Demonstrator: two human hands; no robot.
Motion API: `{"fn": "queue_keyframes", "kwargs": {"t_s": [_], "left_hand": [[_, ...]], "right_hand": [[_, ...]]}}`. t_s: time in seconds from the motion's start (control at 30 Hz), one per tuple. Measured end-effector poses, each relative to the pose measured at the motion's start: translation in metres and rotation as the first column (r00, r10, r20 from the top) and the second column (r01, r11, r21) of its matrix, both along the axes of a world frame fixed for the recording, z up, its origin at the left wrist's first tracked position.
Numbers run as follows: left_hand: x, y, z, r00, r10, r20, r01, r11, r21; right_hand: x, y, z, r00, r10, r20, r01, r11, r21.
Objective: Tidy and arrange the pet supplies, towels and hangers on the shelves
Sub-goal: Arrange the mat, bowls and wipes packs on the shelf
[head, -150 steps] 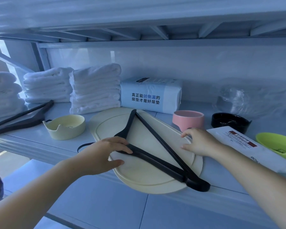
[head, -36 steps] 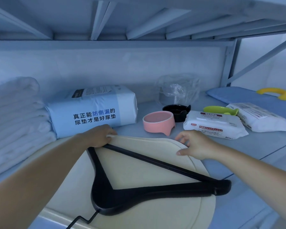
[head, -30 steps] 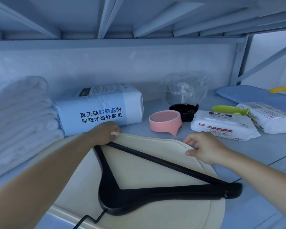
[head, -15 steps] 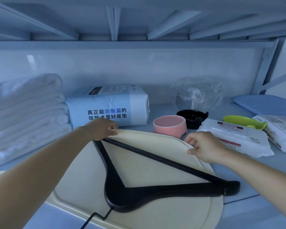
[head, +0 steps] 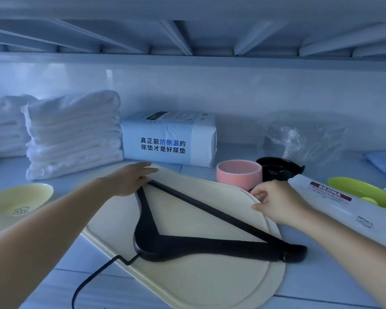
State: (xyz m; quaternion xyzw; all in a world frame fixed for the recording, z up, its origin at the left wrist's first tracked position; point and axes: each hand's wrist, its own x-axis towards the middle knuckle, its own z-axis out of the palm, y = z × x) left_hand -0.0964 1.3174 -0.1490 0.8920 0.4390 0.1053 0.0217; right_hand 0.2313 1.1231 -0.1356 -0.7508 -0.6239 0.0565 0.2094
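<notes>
**Item 1: mat** [head: 198,284]. Cream, oval, flat, with a shallow raised rim. It lies lengthways on the shelf [head: 54,284], in the middle of it.
- Handling (judged): light and pliant. It is likely to sag if lifted by 1 end, so take it by the rim at 2 well-spaced points and keep it level.
- Load: 1 black hanger [head: 187,245] lies loose on top, and its wire hook trails off the mat's left rim onto the shelf. The hanger looks stiff and smooth and would probably slide at any tilt (best taken off first, by its thick shoulder).
- Left hand [head: 129,178]: the fingers lie nearly straight across the far rim, over the hanger's tip. No curl round either is visible.
- Right hand [head: 276,202]: the thumb and bent fingers pinch the right far rim.

**Surroundings, nearest first**
- Pink bowl [head: 239,175]: just beside the far right rim, close to the right hand. It is the likeliest thing to be knocked.
- Black bowl [head: 281,168]: behind the pink bowl.
- Pad pack [head: 169,139]: just behind the left hand, blocking any push rearward.
- Wipes pack [head: 343,210] and green dish [head: 363,194]: to the right.
- 2 stacks of folded towels [head: 74,134]: far left.
- Yellow bowl [head: 16,201]: in front of the towels.
- Crumpled clear bag [head: 299,139]: against the back wall.
</notes>
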Motion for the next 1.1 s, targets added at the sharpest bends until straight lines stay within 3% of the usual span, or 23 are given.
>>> {"fn": "queue_keyframes", "kwargs": {"t_s": [0.13, 0.4, 0.67, 0.8, 0.9, 0.97, 1.1], "left_hand": [[-0.022, -0.031, 0.007, 0.998, 0.024, 0.064, -0.022, 1.0, -0.022], [-0.075, -0.085, 0.007, 0.995, -0.091, -0.039, 0.086, 0.989, -0.121], [-0.112, -0.096, -0.007, 0.95, -0.31, 0.018, 0.307, 0.93, -0.203], [-0.118, -0.09, -0.008, 0.933, -0.359, 0.026, 0.356, 0.909, -0.218], [-0.118, -0.087, -0.003, 0.909, -0.415, -0.034, 0.406, 0.902, -0.145], [-0.119, -0.087, -0.002, 0.879, -0.455, -0.141, 0.458, 0.889, -0.015], [-0.122, -0.082, -0.011, 0.802, -0.559, -0.21, 0.597, 0.756, 0.267]], "right_hand": [[-0.016, -0.004, 0.009, 0.983, 0.118, 0.139, -0.129, 0.989, 0.069], [-0.093, -0.031, 0.012, 0.915, 0.391, 0.104, -0.402, 0.908, 0.12], [-0.147, -0.052, 0.0, 0.893, 0.448, 0.034, -0.449, 0.89, 0.074], [-0.165, -0.068, -0.006, 0.922, 0.386, 0.029, -0.387, 0.92, 0.065], [-0.174, -0.079, -0.005, 0.952, 0.305, 0.017, -0.306, 0.95, 0.062], [-0.179, -0.087, -0.005, 0.967, 0.253, 0.014, -0.253, 0.966, 0.046], [-0.188, -0.1, -0.009, 0.985, 0.173, 0.019, -0.173, 0.985, -0.016]]}}
